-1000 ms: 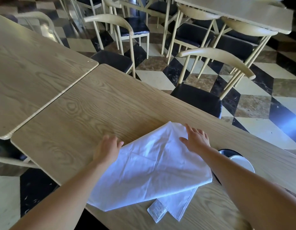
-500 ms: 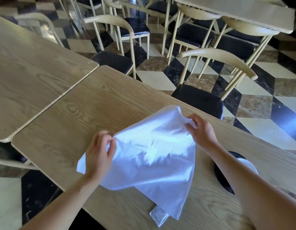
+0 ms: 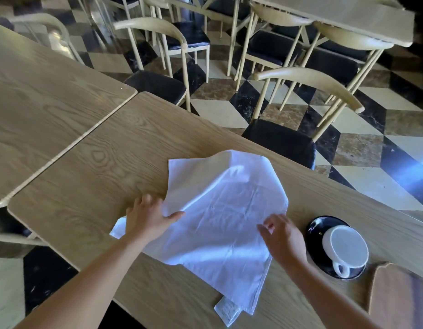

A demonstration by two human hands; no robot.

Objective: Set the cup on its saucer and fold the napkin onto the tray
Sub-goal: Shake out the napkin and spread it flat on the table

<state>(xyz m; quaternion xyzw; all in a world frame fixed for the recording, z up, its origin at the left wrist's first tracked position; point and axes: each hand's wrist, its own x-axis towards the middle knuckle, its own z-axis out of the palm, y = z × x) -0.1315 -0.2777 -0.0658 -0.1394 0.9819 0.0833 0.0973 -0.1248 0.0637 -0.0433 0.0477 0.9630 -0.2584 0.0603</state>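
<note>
My left forearm point(image 3: 87, 283) comes up bare from the lower left; my left hand point(image 3: 148, 218) lies palm down, fingers straight and close together, thumb stretched out to the right; my right forearm point(image 3: 324, 293) enters from the lower right; my right hand point(image 3: 285, 238) is palm down, fingers loosely spread, slightly blurred, angled toward the left.

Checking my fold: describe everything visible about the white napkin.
The napkin is white, creased cloth, folded over itself into a rough, uneven shape and lying flat on the wooden table. A small sewn label shows under its near corner. The left hand rests flat on its left edge. The right hand, fingers spread, is at its right side; contact is unclear. The black saucer sits apart, to the right.
</note>
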